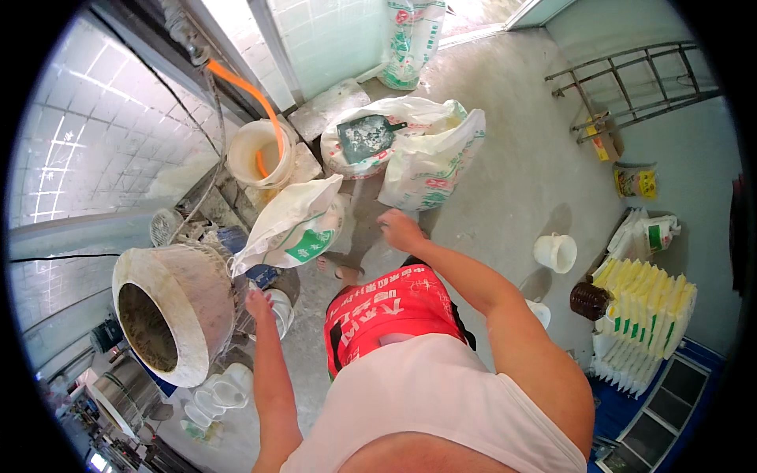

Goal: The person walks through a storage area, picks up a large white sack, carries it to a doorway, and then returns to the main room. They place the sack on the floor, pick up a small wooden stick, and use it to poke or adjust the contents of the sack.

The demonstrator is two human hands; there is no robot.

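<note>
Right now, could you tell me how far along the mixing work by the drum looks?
Done: the mixer drum already holds grey-brown mix, and one sack lies open with a scoop on it. In hand: the left hand is at the drum's rim; the right hand hangs empty near a white sack. Left: bags remain stacked.

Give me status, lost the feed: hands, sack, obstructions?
Left hand by mixer drum. Right hand open, near white sack. Bucket and bags behind.
</note>
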